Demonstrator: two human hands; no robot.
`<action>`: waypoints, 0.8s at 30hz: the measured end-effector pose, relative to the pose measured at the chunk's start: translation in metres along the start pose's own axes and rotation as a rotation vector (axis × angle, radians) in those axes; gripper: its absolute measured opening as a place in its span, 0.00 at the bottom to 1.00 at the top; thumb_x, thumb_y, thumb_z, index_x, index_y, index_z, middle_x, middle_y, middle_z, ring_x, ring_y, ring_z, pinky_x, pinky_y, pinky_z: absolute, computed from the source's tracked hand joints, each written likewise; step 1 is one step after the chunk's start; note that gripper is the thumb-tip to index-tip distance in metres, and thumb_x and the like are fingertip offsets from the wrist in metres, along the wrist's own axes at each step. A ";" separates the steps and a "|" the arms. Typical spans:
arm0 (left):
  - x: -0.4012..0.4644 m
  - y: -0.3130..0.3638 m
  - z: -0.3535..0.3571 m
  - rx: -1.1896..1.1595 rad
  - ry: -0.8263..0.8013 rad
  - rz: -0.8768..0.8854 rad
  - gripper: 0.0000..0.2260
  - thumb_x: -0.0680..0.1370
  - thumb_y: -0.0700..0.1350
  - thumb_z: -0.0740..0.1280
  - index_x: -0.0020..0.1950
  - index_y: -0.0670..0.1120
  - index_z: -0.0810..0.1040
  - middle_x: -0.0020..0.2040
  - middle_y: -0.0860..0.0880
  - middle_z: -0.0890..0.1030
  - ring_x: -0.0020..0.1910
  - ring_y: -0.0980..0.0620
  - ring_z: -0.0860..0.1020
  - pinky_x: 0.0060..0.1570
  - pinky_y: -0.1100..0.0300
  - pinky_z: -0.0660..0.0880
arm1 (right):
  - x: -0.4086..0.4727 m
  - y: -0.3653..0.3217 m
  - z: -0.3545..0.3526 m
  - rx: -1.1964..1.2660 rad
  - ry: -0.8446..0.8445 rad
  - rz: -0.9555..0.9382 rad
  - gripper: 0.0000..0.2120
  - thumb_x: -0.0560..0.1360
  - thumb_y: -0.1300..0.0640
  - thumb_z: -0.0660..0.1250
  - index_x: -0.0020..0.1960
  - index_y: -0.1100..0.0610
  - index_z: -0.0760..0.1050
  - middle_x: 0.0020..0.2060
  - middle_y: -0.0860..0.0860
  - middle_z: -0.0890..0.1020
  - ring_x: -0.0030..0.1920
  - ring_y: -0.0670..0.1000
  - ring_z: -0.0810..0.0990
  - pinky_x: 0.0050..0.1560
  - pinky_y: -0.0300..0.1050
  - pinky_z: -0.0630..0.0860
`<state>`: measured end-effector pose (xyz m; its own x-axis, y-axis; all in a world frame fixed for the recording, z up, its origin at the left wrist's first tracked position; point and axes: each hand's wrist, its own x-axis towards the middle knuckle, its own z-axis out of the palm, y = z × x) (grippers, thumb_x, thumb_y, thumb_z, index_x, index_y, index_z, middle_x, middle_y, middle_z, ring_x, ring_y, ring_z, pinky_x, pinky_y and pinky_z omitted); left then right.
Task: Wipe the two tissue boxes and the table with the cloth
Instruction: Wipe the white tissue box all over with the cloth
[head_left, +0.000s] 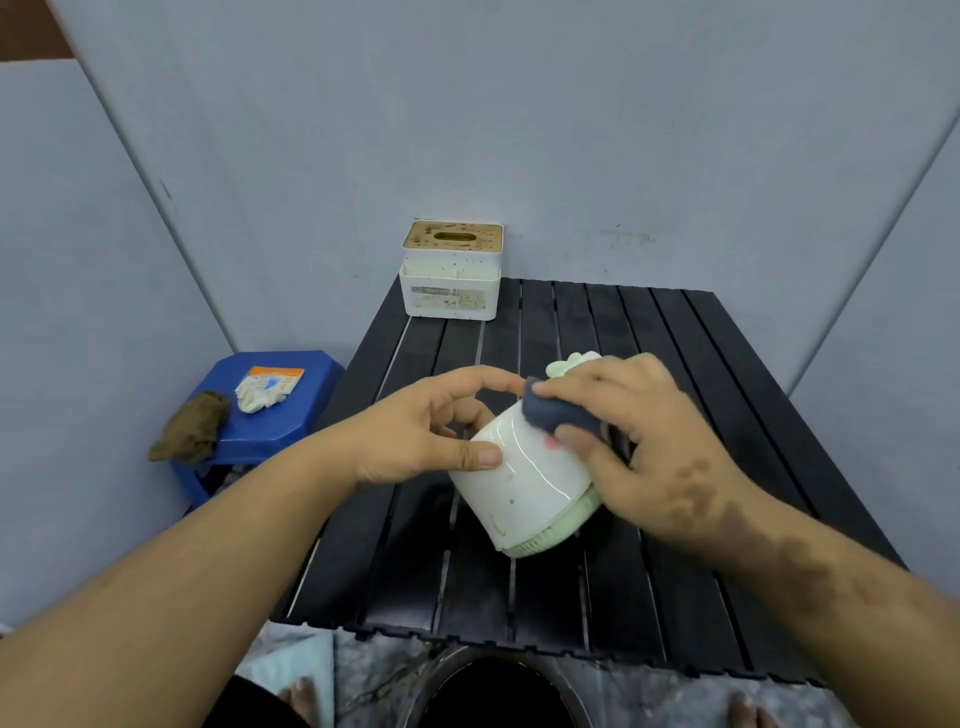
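L hand (415, 436) fingers curled, gripping round tissue box (519, 483) | R hand (639, 436) fingers pinch cloth (558, 413) on box

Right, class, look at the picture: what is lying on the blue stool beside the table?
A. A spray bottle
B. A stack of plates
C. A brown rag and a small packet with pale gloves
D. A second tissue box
C: on the blue stool lie a brown rag hanging over its edge and a small packet with pale gloves on it; the square tissue box stands on the black table instead.
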<state>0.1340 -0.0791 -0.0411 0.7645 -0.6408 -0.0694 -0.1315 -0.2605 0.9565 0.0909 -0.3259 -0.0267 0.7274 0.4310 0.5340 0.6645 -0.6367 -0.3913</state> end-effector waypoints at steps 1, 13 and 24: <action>0.000 0.000 -0.002 0.004 -0.003 -0.005 0.27 0.74 0.49 0.74 0.72 0.57 0.73 0.58 0.34 0.82 0.59 0.31 0.79 0.61 0.37 0.76 | 0.001 0.016 -0.006 -0.005 0.056 0.100 0.16 0.74 0.60 0.68 0.61 0.49 0.78 0.52 0.42 0.79 0.54 0.51 0.72 0.58 0.30 0.63; 0.000 -0.003 -0.004 0.015 0.001 0.004 0.28 0.75 0.49 0.73 0.74 0.54 0.71 0.57 0.35 0.82 0.57 0.31 0.79 0.59 0.40 0.77 | -0.029 -0.023 0.001 -0.108 -0.096 -0.161 0.18 0.70 0.65 0.68 0.59 0.53 0.79 0.56 0.49 0.77 0.49 0.56 0.72 0.61 0.47 0.69; -0.004 0.000 -0.006 -0.003 -0.014 0.000 0.28 0.73 0.49 0.74 0.72 0.58 0.73 0.58 0.39 0.84 0.58 0.41 0.83 0.59 0.51 0.79 | 0.001 0.013 0.000 -0.038 0.134 0.213 0.15 0.72 0.64 0.67 0.57 0.55 0.81 0.52 0.49 0.80 0.56 0.54 0.74 0.61 0.32 0.64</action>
<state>0.1348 -0.0721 -0.0388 0.7555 -0.6511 -0.0734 -0.1299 -0.2585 0.9572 0.1007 -0.3334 -0.0315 0.8197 0.1975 0.5376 0.4895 -0.7288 -0.4787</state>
